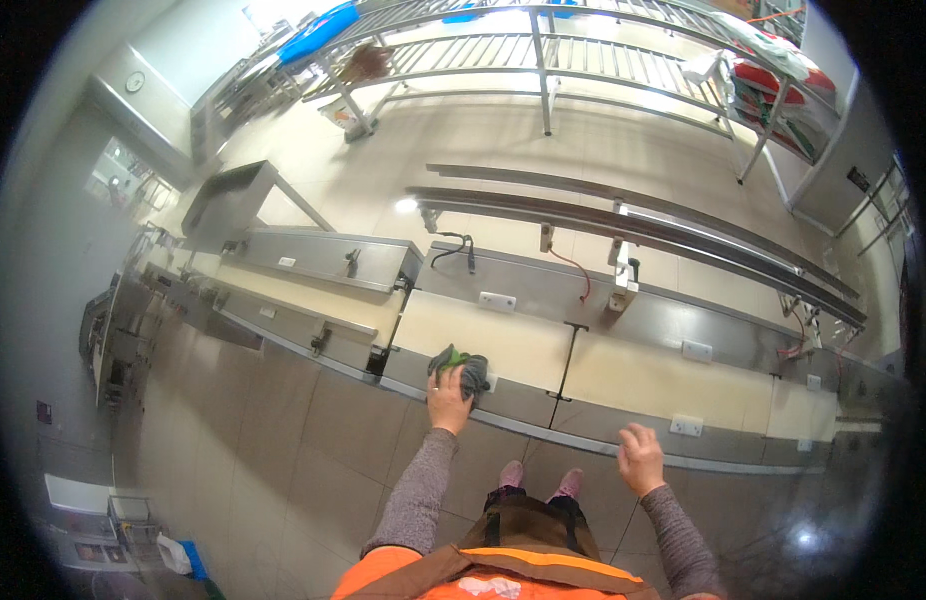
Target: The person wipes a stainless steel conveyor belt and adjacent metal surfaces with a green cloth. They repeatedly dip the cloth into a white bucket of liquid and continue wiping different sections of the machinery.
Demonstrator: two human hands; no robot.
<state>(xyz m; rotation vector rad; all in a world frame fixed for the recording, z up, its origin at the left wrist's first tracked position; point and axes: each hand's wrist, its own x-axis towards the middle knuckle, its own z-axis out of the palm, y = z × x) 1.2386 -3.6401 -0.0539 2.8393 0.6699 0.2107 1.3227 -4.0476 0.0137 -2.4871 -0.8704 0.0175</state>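
My left hand is closed over a bunched grey and green cloth. It presses the cloth on the steel front rail of a long conveyor, beside the cream belt. Part of the cloth is hidden under my fingers. Farther right, my right hand hovers by the conveyor's front edge with its fingers curled in. Nothing shows in it.
White socket plates are set along the conveyor rails. Above its far side runs a dark metal bar with hanging cables. A slatted steel rack stands beyond, with red and white sacks at its right end.
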